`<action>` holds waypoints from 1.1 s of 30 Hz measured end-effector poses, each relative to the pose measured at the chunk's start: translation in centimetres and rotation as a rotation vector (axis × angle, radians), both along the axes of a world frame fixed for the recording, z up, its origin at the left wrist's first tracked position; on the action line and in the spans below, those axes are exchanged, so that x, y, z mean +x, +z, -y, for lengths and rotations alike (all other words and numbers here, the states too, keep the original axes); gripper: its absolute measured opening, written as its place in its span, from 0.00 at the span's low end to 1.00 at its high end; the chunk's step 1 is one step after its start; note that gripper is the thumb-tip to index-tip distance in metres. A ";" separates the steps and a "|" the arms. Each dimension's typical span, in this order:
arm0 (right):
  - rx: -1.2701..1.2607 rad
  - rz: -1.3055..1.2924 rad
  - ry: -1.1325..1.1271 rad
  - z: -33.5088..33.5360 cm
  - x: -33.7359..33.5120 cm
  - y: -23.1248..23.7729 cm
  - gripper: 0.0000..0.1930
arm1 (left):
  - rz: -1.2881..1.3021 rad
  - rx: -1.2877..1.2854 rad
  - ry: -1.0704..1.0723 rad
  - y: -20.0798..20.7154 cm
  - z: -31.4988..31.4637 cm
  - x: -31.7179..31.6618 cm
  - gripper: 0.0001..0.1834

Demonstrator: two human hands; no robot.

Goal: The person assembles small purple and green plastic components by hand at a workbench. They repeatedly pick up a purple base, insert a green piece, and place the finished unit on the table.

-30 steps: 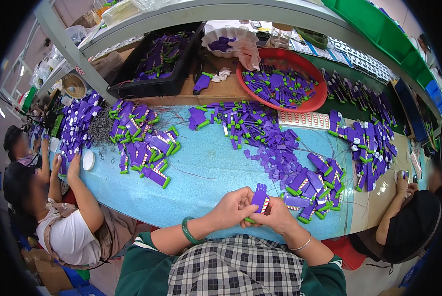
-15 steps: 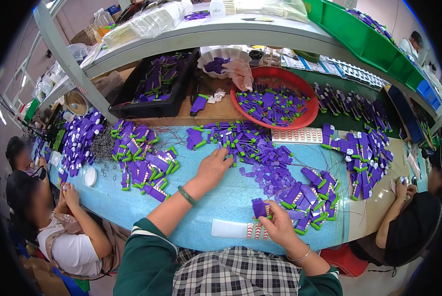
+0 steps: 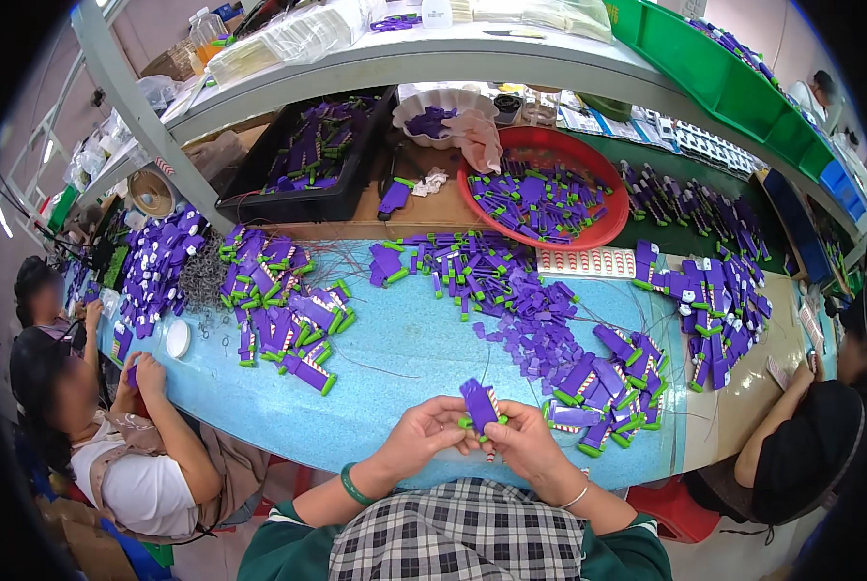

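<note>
Close in front of me, a flat purple plastic piece with green ends and a striped strip (image 3: pixel 479 403) is held up between both hands. My right hand (image 3: pixel 528 443) is closed round its right side and lower end, thumb on top. My left hand (image 3: pixel 424 436) pinches at its lower left, by a green end; whether a smaller part is also in those fingers is hidden. To the right lies a heap of similar purple and green pieces (image 3: pixel 603 387). Beyond my hands spread small loose purple parts (image 3: pixel 540 334) and slim purple and green parts (image 3: pixel 467 266).
A red basin (image 3: pixel 608 228) and a black tray (image 3: pixel 288 205) of purple parts stand at the back, under a shelf (image 3: pixel 424 79). More purple pieces (image 3: pixel 278 310) lie left on the blue table. Co-workers sit at left (image 3: pixel 152 479) and right (image 3: pixel 791 465).
My left hand has come back from the slim parts to meet my right hand. The right hand has moved slightly left with the purple piece. The white sticker sheet is now mostly hidden.
</note>
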State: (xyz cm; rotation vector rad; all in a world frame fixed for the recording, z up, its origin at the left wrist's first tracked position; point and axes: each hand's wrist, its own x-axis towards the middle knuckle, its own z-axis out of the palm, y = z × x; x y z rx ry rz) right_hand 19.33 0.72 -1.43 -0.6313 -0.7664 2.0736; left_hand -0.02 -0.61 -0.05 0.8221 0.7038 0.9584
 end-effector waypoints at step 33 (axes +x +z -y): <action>0.984 0.985 0.256 -0.6 4.5 4.3 0.22 | -0.356 0.064 -0.117 -0.5 0.1 -0.5 0.07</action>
